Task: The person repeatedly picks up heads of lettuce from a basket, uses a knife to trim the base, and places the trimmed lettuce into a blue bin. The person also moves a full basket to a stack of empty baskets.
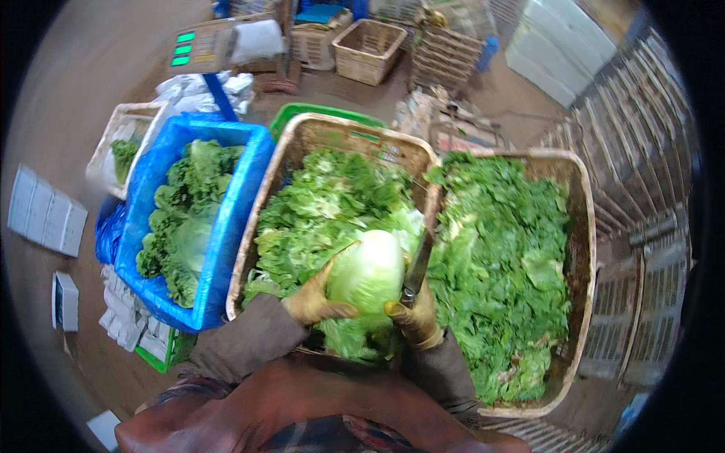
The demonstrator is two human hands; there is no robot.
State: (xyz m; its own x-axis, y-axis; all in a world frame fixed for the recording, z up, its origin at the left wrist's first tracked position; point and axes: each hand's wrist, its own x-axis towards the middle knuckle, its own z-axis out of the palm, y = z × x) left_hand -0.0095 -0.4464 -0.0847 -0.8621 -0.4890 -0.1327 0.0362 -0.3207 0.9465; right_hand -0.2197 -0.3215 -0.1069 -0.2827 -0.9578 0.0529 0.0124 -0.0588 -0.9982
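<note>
A pale green head of Chinese cabbage point(368, 272) is held over the middle crate, its white base pointing away from me. My left hand point(323, 297), in a yellowish glove, grips the cabbage from its left side. On the other side my right hand point(419, 317), gloved too, holds a knife point(418, 263) with the blade pointing up and away; whether its fingers also press on the cabbage I cannot tell. Loose green leaves point(323, 198) fill much of the middle plastic crate point(249, 255) beneath.
At right, another crate point(589, 226) is heaped with leaves point(498, 266). Leafy heads point(192, 198) lie in a blue-lined crate point(133, 226) at left. Behind it stands a scale display point(201, 48) on a blue post. Stacked slatted crates point(628, 136) line the right side.
</note>
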